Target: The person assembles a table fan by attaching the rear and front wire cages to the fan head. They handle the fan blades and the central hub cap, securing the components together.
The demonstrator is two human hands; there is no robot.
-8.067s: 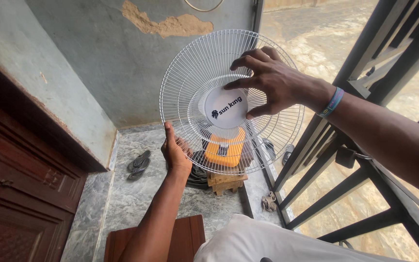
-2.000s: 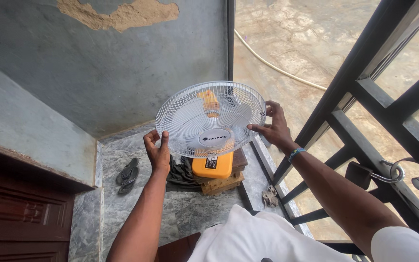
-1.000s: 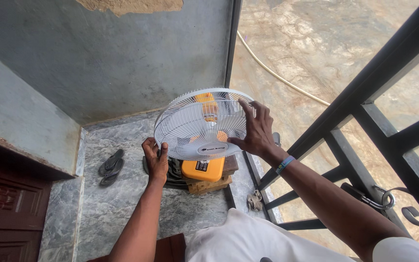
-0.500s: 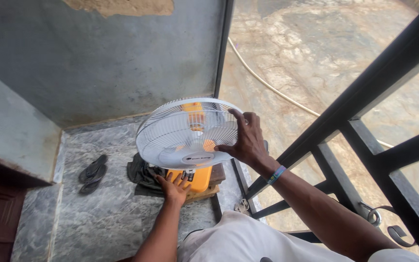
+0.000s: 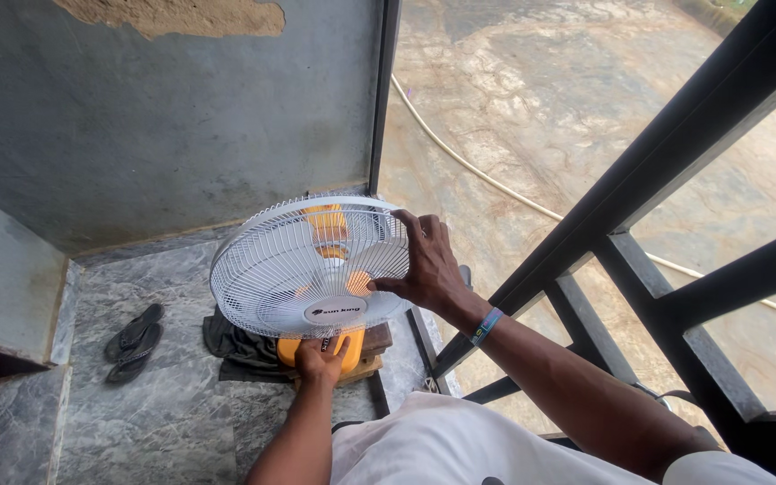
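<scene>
Head view: spread fingers (image 5: 417, 235) of the right hand (image 5: 428, 269) press flat on the right side of the white fan guard (image 5: 294, 269), gripping nothing. Left hand (image 5: 320, 358) curls around the orange fan base (image 5: 349, 345) just below the guard. Fan stands on a wooden block (image 5: 374, 346) beside a dark cloth (image 5: 235, 346), with sandals (image 5: 133, 339) well to the left on the marble floor (image 5: 154, 422).

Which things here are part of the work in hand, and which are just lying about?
In hand:
- white fan grille, right hand pressing on it
- orange fan base, left hand on it
- wooden block beneath

Lying about:
- sandals
- dark cloth
- hose outside
</scene>
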